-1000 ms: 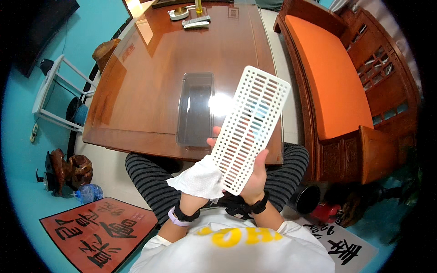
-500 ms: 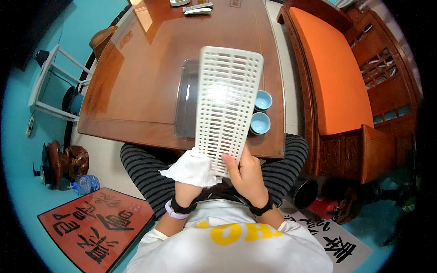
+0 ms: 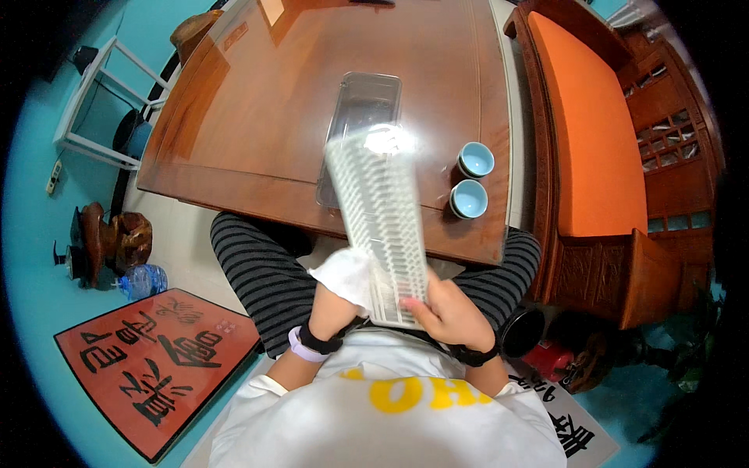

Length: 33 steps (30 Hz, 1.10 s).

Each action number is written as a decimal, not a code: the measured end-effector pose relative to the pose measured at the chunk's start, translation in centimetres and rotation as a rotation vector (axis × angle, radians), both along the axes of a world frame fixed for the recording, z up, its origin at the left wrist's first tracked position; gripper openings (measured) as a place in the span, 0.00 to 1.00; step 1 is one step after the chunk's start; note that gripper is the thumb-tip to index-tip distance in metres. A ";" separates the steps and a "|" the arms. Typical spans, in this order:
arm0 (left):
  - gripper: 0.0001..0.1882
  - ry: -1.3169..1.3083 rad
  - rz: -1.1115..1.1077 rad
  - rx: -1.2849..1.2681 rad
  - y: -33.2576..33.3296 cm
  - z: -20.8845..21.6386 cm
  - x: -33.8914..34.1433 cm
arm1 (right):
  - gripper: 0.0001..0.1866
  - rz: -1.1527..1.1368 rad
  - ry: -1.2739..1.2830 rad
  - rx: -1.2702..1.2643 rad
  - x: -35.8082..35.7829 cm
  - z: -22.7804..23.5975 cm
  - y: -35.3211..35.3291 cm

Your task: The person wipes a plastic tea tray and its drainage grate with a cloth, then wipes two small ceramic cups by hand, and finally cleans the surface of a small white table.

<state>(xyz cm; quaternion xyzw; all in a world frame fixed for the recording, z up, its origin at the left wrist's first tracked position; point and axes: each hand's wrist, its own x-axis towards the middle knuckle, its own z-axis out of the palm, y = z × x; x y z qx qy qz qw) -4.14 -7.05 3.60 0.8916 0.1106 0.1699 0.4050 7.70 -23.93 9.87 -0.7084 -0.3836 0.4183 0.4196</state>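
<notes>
A long white slatted plastic panel (image 3: 382,207) stands tilted in front of me, its far part over the table edge and blurred by motion. My right hand (image 3: 451,312) is closed on its lower right edge, thumb across the slats. At the lower left edge my left hand (image 3: 331,308) holds a white cloth (image 3: 343,274) against the panel; the cloth and panel hide its fingers. Behind the panel, a dark see-through rectangular tray (image 3: 365,101) lies on the table, partly covered from view.
Light blue cups stand in two stacks, a farther stack (image 3: 476,160) and a nearer stack (image 3: 469,200), near the right edge of the wooden table (image 3: 265,148). An orange-cushioned bench (image 3: 585,132) runs along the right. A red calligraphy sheet (image 3: 156,366) lies at lower left.
The panel has turned more edge-on and its far end has come lower and nearer to me. Both hands keep their hold. The table and cups sit differently in view as my head has shifted.
</notes>
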 end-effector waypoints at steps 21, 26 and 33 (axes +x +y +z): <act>0.13 -0.410 0.433 -1.195 3.8 1.3 -0.1 | 0.22 0.315 0.084 0.015 -0.8 -1.5 -2.4; 0.12 -0.447 0.463 -1.221 3.7 1.1 0.0 | 0.22 0.250 0.076 0.025 -0.7 -2.5 -3.1; 0.13 -0.132 0.284 -0.572 5.4 2.4 -0.8 | 0.08 -0.226 0.064 0.084 0.5 -3.6 -5.3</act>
